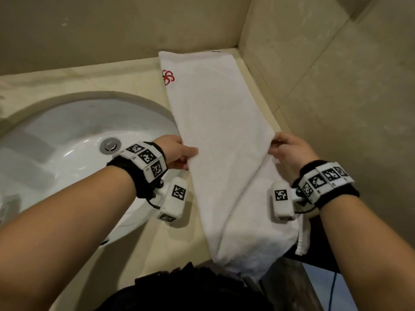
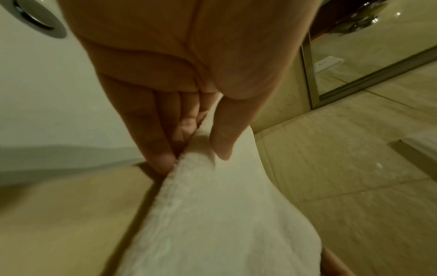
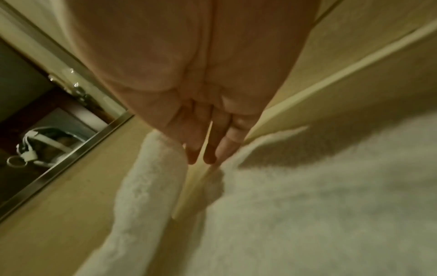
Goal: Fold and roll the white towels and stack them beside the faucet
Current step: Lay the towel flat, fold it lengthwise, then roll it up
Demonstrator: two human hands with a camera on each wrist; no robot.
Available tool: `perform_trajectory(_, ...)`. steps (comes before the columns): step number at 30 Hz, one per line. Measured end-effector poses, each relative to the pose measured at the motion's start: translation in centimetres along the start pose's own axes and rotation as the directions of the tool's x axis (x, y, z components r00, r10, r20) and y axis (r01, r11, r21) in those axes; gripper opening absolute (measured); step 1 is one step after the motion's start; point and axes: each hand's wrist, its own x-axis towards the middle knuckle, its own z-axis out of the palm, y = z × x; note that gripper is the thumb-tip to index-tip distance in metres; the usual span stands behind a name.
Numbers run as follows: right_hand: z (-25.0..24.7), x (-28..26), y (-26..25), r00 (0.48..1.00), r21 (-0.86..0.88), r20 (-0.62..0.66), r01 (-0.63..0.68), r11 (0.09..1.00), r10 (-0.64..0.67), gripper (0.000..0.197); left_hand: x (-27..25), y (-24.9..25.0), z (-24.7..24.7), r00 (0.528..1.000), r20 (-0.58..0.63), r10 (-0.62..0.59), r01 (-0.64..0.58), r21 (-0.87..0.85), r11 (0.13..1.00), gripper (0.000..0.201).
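Pinching both long edges of the towel (image 1: 215, 122), left hand (image 1: 177, 151) and right hand (image 1: 289, 149) clamped on it, right of the sink (image 1: 67, 131).

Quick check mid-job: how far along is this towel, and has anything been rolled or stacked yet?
Done: the white towel lies lengthwise on the counter as a narrow folded strip. In hand: left hand and right hand pinch its opposite edges mid-length. Left: rolling and stacking; no rolled towel is visible.
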Motion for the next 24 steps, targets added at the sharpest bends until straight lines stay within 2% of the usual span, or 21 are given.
perform_trajectory(2,-0.3,-0.3,0.3,0.995,-0.112,0.088,0.062,0.992,-0.052,0.025,-0.5,-0.4,0.4,1.000,-0.001,-0.004,0.004,0.032,0.999,0.012)
perform_trajectory(4,-0.2,-0.8,0.4,0.984,-0.061,0.165,0.084,0.995,-0.073,0.022,-1.1,-0.8,0.8,1.000,0.008,-0.017,0.016,0.043,0.999,0.010)
perform_trajectory(6,0.1,-1.1,0.3,0.984,0.059,0.167,0.059,0.997,-0.068,0.017,-1.6,-1.3,1.2,0.999,0.034,-0.034,0.033,0.032,0.999,0.008)
perform_trajectory(8,0.1,-1.6,0.1,0.986,0.108,0.118,0.103,0.989,-0.115,0.016,-2.1,-1.9,1.5,0.999,0.033,-0.039,0.038,0.029,0.999,0.013)
perform_trajectory(11,-0.7,-2.5,-0.3,0.988,-0.058,-0.062,0.140,0.989,-0.143,0.023,-2.6,-2.5,1.8,0.999,-0.005,-0.039,0.039,0.022,0.999,0.023)
perform_trajectory(12,-1.1,-2.9,-0.3,0.986,-0.106,-0.101,0.124,0.987,-0.135,0.026,-2.9,-2.6,1.9,0.999,-0.017,-0.041,0.041,0.014,0.999,0.024)
perform_trajectory(13,-1.4,-3.1,0.0,0.991,-0.082,-0.100,0.086,0.993,-0.094,0.029,-3.2,-2.8,2.0,0.999,-0.023,-0.045,0.045,0.004,0.999,0.024)
perform_trajectory(15,-1.6,-4.2,0.5,1.000,0.003,0.006,-0.023,1.000,0.023,0.033,-3.8,-3.1,2.4,0.999,-0.011,-0.049,0.049,0.006,0.999,0.022)
perform_trajectory(16,-1.7,-4.7,1.0,0.996,-0.010,0.080,-0.042,0.999,0.043,0.042,-4.2,-3.3,2.7,0.999,0.005,-0.050,0.050,0.023,0.998,0.020)
perform_trajectory(18,-1.7,-5.6,1.6,0.980,-0.101,0.199,0.030,0.994,-0.009,0.050,-4.9,-3.7,3.6,0.999,0.027,-0.039,0.037,0.079,0.996,0.013)
perform_trajectory(20,-1.7,-6.1,1.9,0.971,-0.151,0.223,0.120,0.981,-0.084,0.035,-5.4,-4.1,4.3,1.000,0.009,-0.012,0.011,0.138,0.990,0.014)
perform_trajectory(22,-1.8,-6.2,2.0,0.975,-0.164,0.171,0.172,0.971,-0.143,0.016,-5.7,-4.2,4.6,1.000,-0.016,0.008,-0.005,0.184,0.983,0.011)
perform_trajectory(24,-2.5,-6.4,2.0,0.978,-0.187,0.120,0.192,0.963,-0.172,0.007,-6.0,-4.3,4.7,1.000,-0.031,0.004,0.002,0.177,0.984,0.016)
